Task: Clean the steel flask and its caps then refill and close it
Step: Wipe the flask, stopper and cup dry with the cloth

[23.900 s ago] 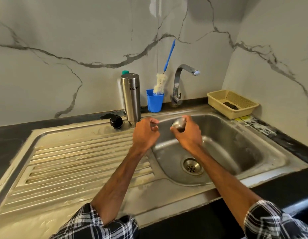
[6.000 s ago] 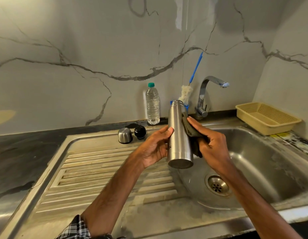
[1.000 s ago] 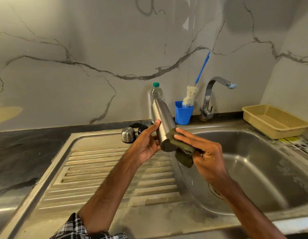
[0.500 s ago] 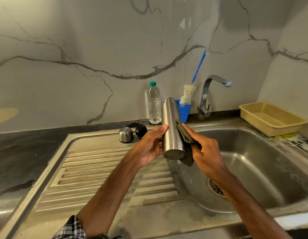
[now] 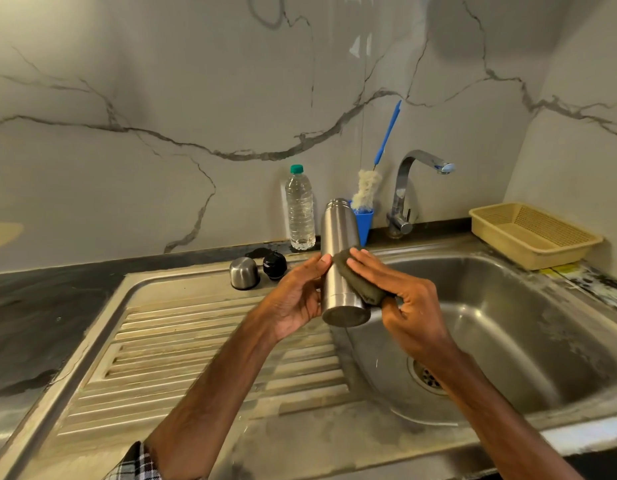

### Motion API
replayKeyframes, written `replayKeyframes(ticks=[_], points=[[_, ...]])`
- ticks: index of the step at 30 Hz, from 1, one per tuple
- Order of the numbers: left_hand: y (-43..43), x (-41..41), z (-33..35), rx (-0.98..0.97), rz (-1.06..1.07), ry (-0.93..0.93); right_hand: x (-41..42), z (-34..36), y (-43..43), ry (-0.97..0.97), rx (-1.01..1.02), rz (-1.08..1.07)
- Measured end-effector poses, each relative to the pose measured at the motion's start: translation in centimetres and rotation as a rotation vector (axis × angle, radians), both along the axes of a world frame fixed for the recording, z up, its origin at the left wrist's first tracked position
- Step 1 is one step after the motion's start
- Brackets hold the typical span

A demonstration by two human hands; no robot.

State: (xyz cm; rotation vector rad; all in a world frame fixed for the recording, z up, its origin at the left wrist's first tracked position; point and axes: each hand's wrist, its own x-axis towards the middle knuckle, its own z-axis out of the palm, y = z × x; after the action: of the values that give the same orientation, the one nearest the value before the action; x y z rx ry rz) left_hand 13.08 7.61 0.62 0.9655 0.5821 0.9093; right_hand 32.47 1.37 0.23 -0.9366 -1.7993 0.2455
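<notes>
My left hand [image 5: 293, 303] has righted the tilted steel flask [image 5: 340, 244]; my right hand [image 5: 404, 299] has slid the dark cloth [image 5: 360, 284] from its base up the side. The steel cap [image 5: 244, 273] I held earlier now sits left of the black cap [image 5: 274, 265].

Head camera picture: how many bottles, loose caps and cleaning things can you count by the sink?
Bottles: 2, the tall steel flask and the clear plastic water bottle
Loose caps: 2, the domed steel cap and the round black cap
Cleaning things: 2, the blue-handled fluffy brush and the dark scrub cloth
Total: 6
</notes>
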Motion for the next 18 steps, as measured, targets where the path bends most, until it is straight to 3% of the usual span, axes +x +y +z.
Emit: replayKeyframes(ticks=[2, 7, 12, 18], points=[[0.1, -0.1, -0.1, 0.001, -0.015, -0.025, 0.1, 0.2, 0.1, -0.011, 0.021, 0.026], [-0.4, 0.4, -0.4, 0.040, -0.095, 0.058, 0.8, 0.6, 1.9, 0.139, -0.129, -0.202], [-0.7, 0.3, 0.0, 0.000, -0.080, -0.011, 0.7, 0.0, 0.8, 0.003, 0.042, -0.006], [-1.6, 0.9, 0.3, 0.004, -0.157, 0.043, 1.6, 0.7, 2.5, 0.163, -0.080, -0.302]])
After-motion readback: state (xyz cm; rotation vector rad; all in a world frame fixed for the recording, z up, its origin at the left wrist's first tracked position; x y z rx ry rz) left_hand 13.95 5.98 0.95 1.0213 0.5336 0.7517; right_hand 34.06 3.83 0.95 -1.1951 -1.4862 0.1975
